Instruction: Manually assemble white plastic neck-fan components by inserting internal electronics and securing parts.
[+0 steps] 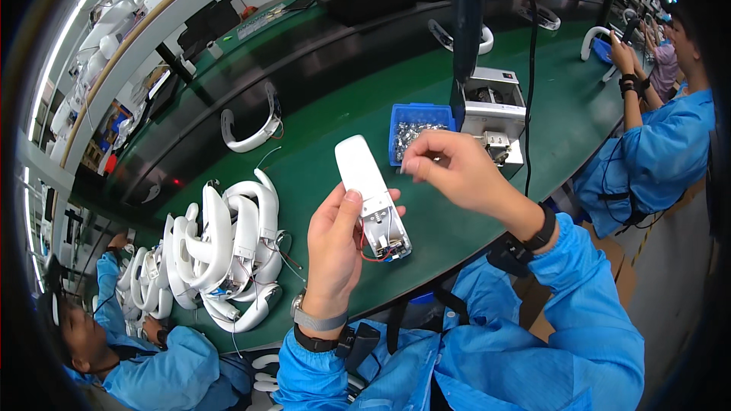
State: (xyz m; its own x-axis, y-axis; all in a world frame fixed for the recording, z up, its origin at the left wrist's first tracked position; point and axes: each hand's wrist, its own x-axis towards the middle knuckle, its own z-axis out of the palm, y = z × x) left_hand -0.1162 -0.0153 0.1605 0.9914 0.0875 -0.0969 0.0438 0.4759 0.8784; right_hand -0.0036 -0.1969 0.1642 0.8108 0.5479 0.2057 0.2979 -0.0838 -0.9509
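My left hand [333,251] grips a white plastic device housing [361,166], thumb on its front and fingers behind. Its lower end is uncovered, showing a circuit board, metal parts and thin red and black wires. To the right, my right hand [464,175] is raised with thumb and forefinger pinched together, apart from the housing. Whatever the pinch holds, if anything, is too small to make out. Just behind those fingertips stands a blue bin [421,111] of small shiny metal parts [410,132].
A metal box-shaped machine [493,99] stands beside the bin, near a dark post [470,15] and hanging black cable. White curved housings [228,240] with loose wires are piled at left on the green table [320,118]. A dark conveyor belt [304,53] runs behind. Co-workers in blue sit at both sides.
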